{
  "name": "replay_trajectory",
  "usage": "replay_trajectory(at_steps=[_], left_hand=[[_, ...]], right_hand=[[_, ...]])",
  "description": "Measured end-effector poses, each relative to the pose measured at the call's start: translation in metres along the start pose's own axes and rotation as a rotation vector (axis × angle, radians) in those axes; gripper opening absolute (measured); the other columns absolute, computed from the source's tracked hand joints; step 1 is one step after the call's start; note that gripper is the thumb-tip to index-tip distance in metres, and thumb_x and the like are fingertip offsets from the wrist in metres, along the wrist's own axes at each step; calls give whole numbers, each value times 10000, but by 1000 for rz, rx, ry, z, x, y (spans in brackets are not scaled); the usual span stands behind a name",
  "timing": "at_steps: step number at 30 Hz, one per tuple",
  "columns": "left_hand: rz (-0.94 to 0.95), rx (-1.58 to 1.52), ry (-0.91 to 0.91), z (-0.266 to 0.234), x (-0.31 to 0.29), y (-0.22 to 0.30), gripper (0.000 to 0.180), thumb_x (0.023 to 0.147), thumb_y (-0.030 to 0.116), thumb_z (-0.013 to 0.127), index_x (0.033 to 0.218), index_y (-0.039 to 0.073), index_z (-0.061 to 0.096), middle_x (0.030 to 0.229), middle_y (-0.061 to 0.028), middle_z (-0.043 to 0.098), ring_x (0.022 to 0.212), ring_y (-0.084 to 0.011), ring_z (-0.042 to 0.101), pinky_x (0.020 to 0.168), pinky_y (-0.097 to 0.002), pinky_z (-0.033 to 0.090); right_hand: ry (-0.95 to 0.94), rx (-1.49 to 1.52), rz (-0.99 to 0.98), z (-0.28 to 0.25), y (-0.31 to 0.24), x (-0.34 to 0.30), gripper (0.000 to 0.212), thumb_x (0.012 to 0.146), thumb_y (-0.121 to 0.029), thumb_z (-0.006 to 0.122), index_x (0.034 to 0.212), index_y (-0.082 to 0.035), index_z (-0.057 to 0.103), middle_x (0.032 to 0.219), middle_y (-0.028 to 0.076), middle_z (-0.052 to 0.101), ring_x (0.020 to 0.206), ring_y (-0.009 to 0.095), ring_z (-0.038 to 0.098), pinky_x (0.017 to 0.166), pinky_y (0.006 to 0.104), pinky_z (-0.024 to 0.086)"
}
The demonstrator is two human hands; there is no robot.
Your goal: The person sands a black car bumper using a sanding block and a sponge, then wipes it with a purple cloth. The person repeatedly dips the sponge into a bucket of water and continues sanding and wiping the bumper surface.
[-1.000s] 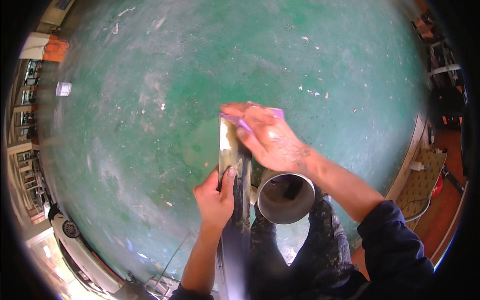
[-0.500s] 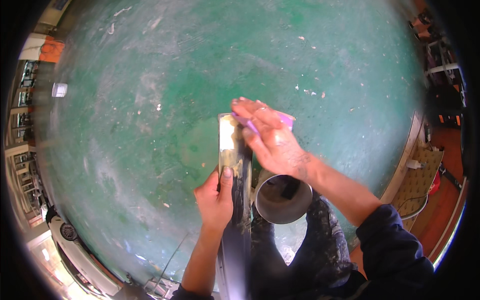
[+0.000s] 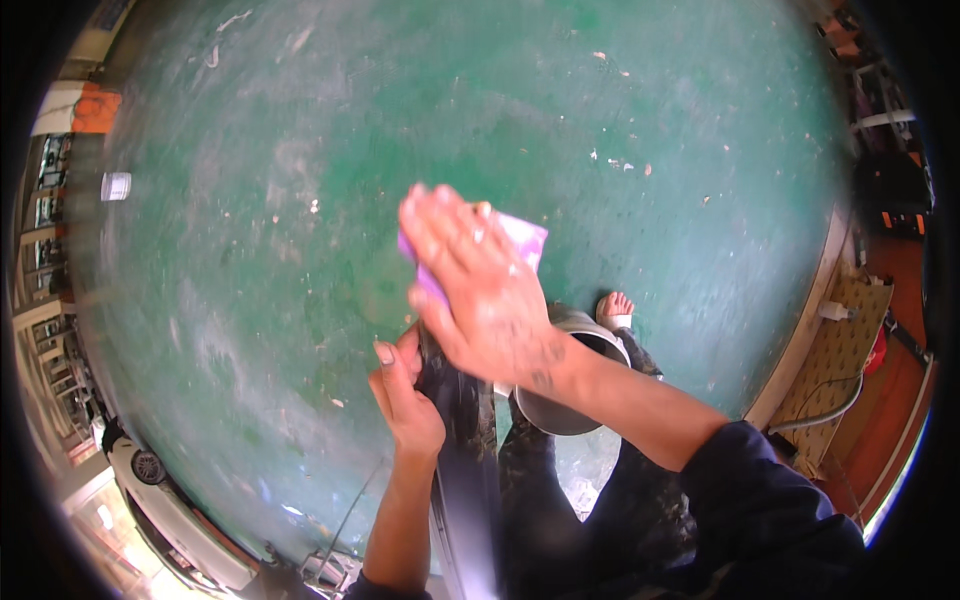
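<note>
A long, narrow dark panel (image 3: 465, 480) runs up from the lower edge between my arms. My right hand (image 3: 475, 265) lies over its far end, pressing a purple sheet, seemingly sandpaper (image 3: 525, 240), whose corner sticks out beyond the fingers. That end of the panel is hidden under the hand. At the panel's left edge, my left hand (image 3: 405, 400) grips with curled fingers, its thumb raised off the top face. Below my right wrist stands a grey bucket (image 3: 560, 415), partly covered by the forearm; its contents are unclear.
My legs in stained dark trousers (image 3: 640, 470) flank the bucket, and toes (image 3: 616, 306) show beyond it. Green floor (image 3: 300, 260) spreads around. A white tub (image 3: 116, 186) stands far left, a white car (image 3: 165, 510) lower left. At right lie a tan board (image 3: 830, 390) and a white bottle (image 3: 835, 311).
My right hand has swept left with the purple sheet, from the right edge across the panel's end. My left thumb has lifted from the panel's face. A foot has come into sight past the bucket.
</note>
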State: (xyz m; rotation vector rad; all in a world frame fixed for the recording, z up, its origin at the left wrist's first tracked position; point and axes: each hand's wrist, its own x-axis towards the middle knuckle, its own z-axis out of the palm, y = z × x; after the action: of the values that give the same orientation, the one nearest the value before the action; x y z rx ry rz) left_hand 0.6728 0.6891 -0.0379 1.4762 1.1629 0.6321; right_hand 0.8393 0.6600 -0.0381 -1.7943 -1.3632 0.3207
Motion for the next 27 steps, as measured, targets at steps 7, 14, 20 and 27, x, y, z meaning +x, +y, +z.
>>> replay_trajectory(at_steps=[7, 14, 20, 27], left_hand=[[-10, -27, -2, 7, 0, 9, 648, 1102, 426, 352, 1169, -125, 686, 803, 2, 505, 732, -88, 399, 609, -294, 280], [-16, -21, -14, 0, -2, -3, 617, 1092, 389, 362, 1223, -134, 661, 853, -32, 571, 796, -115, 508, 678, -290, 392], [-7, -94, -77, 2, 0, 0, 671, 1097, 423, 335, 1277, -158, 618, 1078, -145, 702, 999, -184, 644, 864, -305, 498], [-128, -177, 111, 17, -4, 1, 770, 1101, 535, 225, 1259, -93, 641, 866, -22, 623, 741, -92, 484, 668, -269, 338]], right_hand=[[-217, 51, 16, 10, -30, -76, 759, 931, -289, 644, 1579, -28, 345, 1610, 173, 393, 1475, 347, 389, 1213, 512, 279], [-83, 1, 123, 7, -16, -24, 743, 942, -300, 614, 1583, -39, 342, 1638, 179, 337, 1517, 364, 309, 1232, 509, 238], [-192, -38, 12, -6, -21, -51, 696, 951, -298, 606, 1547, -9, 393, 1600, 173, 398, 1491, 350, 355, 1216, 499, 270], [-176, 78, -14, 7, -30, -60, 728, 863, -209, 657, 1535, -41, 432, 1596, 144, 420, 1488, 347, 377, 1198, 534, 294]])
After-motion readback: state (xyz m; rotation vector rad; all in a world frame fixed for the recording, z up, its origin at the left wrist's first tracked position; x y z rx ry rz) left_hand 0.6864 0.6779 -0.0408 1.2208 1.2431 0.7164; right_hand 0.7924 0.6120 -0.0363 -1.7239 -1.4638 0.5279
